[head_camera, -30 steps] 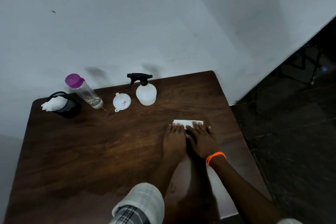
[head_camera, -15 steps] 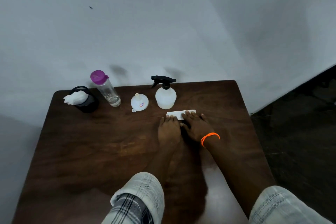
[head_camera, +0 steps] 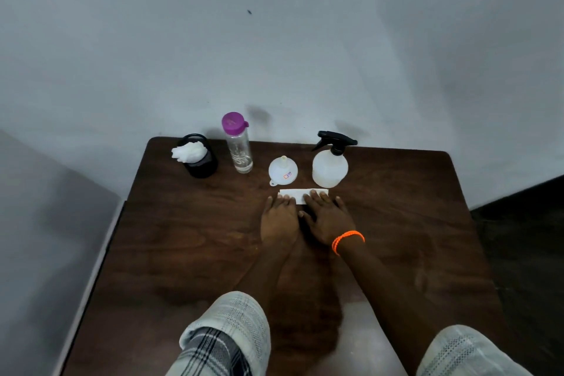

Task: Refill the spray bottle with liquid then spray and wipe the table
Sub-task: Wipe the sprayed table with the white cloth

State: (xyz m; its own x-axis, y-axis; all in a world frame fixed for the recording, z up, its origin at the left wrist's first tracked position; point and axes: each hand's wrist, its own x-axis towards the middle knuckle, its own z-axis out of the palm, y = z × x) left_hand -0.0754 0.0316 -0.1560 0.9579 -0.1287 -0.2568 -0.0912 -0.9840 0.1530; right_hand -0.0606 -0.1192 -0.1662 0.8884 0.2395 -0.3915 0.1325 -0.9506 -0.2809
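Dark wooden tabletop: both flat hands, left hand and right hand, have pushed the folded white tissue forward, gripping nothing, near the spray bottle; wiping apparently nears its end.

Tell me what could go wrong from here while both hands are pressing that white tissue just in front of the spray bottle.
The folded tissue lies close in front of the spray bottle and the funnel. A forward wipe by the left hand or right hand could knock either one over. The bottle with the purple cap is tall and narrow, so a sideways sweep might topple it.
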